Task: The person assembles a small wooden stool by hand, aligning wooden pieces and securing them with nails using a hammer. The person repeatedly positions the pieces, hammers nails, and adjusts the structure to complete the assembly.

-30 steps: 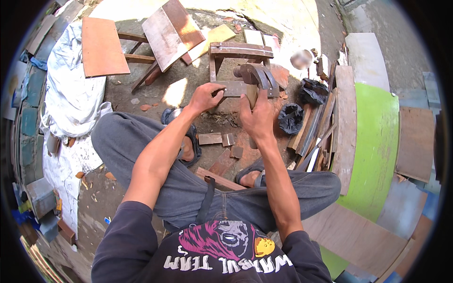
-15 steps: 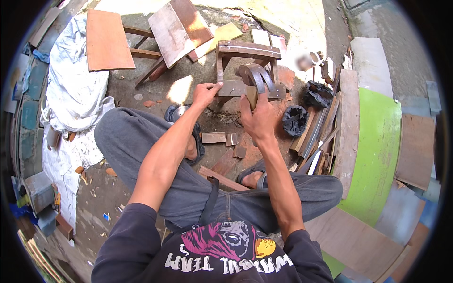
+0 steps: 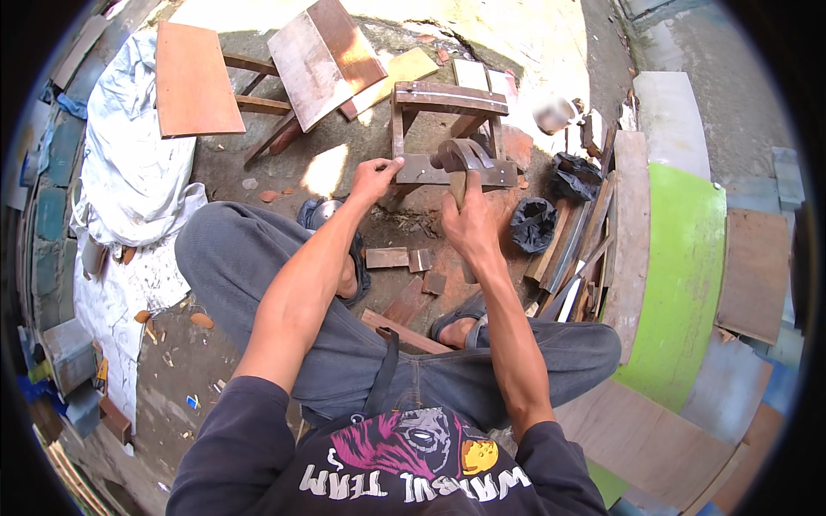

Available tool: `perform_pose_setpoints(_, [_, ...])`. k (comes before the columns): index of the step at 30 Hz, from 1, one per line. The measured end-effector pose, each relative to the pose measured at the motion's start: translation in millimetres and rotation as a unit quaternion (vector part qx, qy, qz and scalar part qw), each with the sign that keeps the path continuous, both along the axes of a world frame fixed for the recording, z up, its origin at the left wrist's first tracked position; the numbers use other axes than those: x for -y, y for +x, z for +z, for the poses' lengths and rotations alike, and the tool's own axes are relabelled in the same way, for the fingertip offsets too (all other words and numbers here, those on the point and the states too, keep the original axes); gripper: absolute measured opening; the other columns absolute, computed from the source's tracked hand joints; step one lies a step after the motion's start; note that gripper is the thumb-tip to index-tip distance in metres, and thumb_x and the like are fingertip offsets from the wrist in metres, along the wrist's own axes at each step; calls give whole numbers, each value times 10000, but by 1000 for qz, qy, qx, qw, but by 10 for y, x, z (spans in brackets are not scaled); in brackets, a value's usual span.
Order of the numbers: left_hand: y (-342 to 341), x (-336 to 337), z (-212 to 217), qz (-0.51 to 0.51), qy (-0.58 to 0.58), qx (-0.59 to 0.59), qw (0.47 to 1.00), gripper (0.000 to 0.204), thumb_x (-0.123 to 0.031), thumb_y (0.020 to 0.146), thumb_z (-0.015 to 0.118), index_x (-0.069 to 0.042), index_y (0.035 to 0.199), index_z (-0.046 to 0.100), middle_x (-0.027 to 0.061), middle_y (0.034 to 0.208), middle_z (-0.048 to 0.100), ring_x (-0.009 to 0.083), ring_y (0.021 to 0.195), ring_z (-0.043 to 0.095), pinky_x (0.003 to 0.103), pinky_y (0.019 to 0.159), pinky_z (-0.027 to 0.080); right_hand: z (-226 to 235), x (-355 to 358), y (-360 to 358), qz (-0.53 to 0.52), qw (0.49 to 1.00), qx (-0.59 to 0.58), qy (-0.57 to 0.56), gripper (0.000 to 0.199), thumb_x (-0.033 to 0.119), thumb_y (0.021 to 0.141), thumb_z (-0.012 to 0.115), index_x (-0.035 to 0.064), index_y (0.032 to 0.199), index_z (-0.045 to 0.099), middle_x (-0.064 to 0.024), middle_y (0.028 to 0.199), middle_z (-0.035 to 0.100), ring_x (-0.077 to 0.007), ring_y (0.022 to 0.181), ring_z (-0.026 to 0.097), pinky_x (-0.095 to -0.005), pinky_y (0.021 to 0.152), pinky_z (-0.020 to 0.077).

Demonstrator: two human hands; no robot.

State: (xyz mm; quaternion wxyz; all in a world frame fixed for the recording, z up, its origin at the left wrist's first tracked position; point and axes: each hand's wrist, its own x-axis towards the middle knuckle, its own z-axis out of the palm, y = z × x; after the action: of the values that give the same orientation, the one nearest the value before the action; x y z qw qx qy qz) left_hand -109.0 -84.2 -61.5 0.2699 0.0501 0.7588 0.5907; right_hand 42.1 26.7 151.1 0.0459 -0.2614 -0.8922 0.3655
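Note:
A claw hammer [image 3: 461, 153] is in my right hand [image 3: 471, 228], which is closed round its wooden handle. Its head is over the right half of the nearer crosspiece [image 3: 416, 171] of a small wooden frame [image 3: 449, 97]; whether it touches the wood I cannot tell. My left hand [image 3: 373, 180] pinches the left end of that crosspiece, thumb on top. Small nail heads show in the board, and part of it is hidden by the hammer.
Wood offcuts [image 3: 387, 257] lie between my feet. Black bags [image 3: 533, 224] and stacked strips [image 3: 572, 245] are on the right, beside a green board [image 3: 680, 275]. Stool-like wooden pieces [image 3: 198, 82] stand at the far left, near a white cloth [image 3: 129, 146].
The hammer head has come down closer to the crosspiece, and my right hand has dropped slightly with it. My left hand keeps its hold on the board's end.

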Motion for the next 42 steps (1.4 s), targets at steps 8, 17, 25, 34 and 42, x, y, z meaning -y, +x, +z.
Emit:
perform_pose_setpoints(8, [78, -17, 274, 10, 30, 90, 995, 485, -454, 865, 739, 2, 1029, 736, 112, 837, 702, 165, 780, 665, 330, 614, 537, 251, 116, -99, 11, 952, -297, 69, 222, 48, 937, 579, -38, 1114, 477, -217, 712, 628, -425, 644, 645, -428, 556, 490])
perform_pose_setpoints(17, [2, -26, -93, -2, 14, 26, 1000, 479, -464, 868, 729, -9, 1017, 745, 114, 844, 705, 161, 672, 639, 315, 598, 514, -279, 27, 16, -44, 999, 10, -8, 348, 157, 903, 564, -49, 1153, 439, -383, 854, 631, -557, 840, 620, -610, 732, 477])
perform_pose_setpoints(25, [43, -16, 110, 3, 11, 69, 998, 504, -489, 859, 727, -6, 1004, 745, 82, 778, 678, 136, 646, 618, 320, 572, 495, 621, 151, -133, -36, 936, -340, 88, 137, 98, 951, 581, -27, 1002, 558, -213, 727, 651, -350, 619, 672, -394, 548, 495])
perform_pose_setpoints(34, [40, -101, 89, -8, 8, 45, 999, 511, -511, 848, 717, -20, 986, 756, 77, 767, 702, 155, 676, 636, 319, 626, 502, -529, 7, 70, -21, 998, 49, -15, 394, 175, 890, 585, -58, 1179, 451, -348, 902, 649, -539, 861, 619, -579, 744, 480])
perform_pose_setpoints(42, [-5, 11, -11, -3, -14, 31, 999, 500, -522, 839, 718, -44, 979, 762, 106, 815, 715, 173, 713, 641, 338, 675, 498, 431, 152, -61, -52, 957, -283, 29, 215, 144, 945, 592, -17, 1080, 547, -136, 847, 648, -239, 728, 630, -363, 666, 492])
